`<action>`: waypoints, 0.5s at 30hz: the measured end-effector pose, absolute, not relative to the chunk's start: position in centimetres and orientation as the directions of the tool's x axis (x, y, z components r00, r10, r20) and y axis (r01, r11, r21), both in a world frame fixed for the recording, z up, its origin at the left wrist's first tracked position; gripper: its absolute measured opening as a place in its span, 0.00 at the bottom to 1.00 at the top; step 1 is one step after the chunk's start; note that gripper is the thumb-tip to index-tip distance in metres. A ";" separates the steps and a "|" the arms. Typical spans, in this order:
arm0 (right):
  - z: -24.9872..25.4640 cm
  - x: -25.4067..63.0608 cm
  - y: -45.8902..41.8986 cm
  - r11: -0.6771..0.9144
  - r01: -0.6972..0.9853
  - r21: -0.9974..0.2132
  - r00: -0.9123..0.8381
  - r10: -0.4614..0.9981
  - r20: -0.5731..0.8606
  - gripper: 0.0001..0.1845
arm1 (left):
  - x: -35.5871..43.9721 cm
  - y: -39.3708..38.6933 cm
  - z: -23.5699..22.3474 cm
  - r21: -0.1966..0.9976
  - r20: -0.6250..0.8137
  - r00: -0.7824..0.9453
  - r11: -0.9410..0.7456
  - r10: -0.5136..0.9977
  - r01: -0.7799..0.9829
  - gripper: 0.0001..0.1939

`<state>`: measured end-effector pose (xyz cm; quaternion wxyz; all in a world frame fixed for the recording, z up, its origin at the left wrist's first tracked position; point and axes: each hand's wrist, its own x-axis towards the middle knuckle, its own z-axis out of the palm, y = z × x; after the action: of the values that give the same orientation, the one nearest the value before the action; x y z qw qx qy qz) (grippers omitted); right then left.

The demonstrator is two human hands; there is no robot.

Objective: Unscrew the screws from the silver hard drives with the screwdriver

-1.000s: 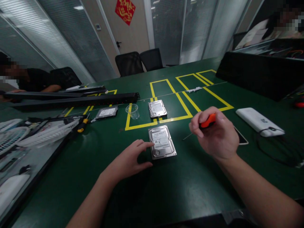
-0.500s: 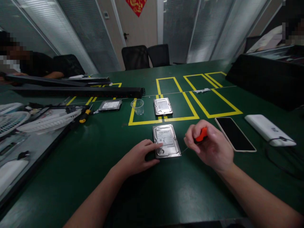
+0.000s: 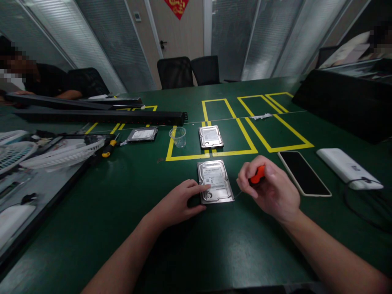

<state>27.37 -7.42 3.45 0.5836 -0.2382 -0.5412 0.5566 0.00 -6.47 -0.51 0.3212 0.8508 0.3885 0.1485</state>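
Observation:
A silver hard drive (image 3: 218, 173) lies label up on the green table in front of me. My left hand (image 3: 185, 200) rests at its left side, the index finger stretched over the label and the thumb apart near the lower left corner. My right hand (image 3: 269, 188) is closed around the orange handle of a screwdriver (image 3: 256, 174). Its thin shaft slants down left to the drive's lower right corner; whether the tip sits in a screw is too small to tell. Behind it lies a second hard drive (image 3: 211, 136), with a clear plastic cup (image 3: 178, 137) to its left.
Another hard drive (image 3: 142, 134) and a yellow-black screwdriver (image 3: 109, 148) lie left, beside a tray (image 3: 64, 192) of parts. Long black bars (image 3: 104, 117) stretch behind. At right are a phone (image 3: 304, 173), a white power bank (image 3: 348, 168) with a cable and a black case (image 3: 339, 106). Two people sit farther off.
Both hands keep nearly the same pose at the hard drive. The orange screwdriver handle has shifted or turned slightly in my right hand. The view has moved very slightly.

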 end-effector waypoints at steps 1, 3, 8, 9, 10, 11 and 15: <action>3.5 27.3 -7.4 0.267 -0.392 -0.880 -0.207 0.907 0.367 0.15 | 0.0 -6.5 -0.5 0.664 0.003 0.656 -0.493 0.755 0.563 0.32; 3.5 27.3 -7.5 0.261 -0.404 -0.877 -0.219 0.903 0.370 0.17 | 0.0 -6.4 -0.6 0.668 -0.002 0.657 -0.488 0.754 0.562 0.32; 3.6 27.3 -7.6 0.242 -0.417 -0.876 -0.276 0.885 0.376 0.17 | -0.1 -6.3 -1.0 0.671 0.001 0.658 -0.488 0.753 0.558 0.33; 3.6 27.3 -7.6 0.239 -0.417 -0.877 -0.285 0.882 0.376 0.13 | -0.1 -6.3 -1.1 0.670 0.007 0.660 -0.494 0.751 0.554 0.34; 3.6 27.3 -7.6 0.234 -0.419 -0.877 -0.294 0.879 0.375 0.09 | -0.2 -6.3 -1.1 0.669 0.011 0.662 -0.498 0.749 0.552 0.34; 3.6 27.3 -7.6 0.229 -0.425 -0.876 -0.300 0.877 0.374 0.05 | -0.2 -6.3 -1.2 0.668 0.013 0.663 -0.500 0.748 0.551 0.34; 3.6 27.2 -7.9 0.188 -0.453 -0.871 -0.338 0.868 0.363 0.06 | -0.1 -6.3 -1.0 0.670 0.002 0.659 -0.490 0.752 0.558 0.33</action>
<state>27.21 -7.88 3.62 0.5430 -0.1896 -0.5470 0.6083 -0.13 -6.31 -1.03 0.3263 0.8502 0.3853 0.1489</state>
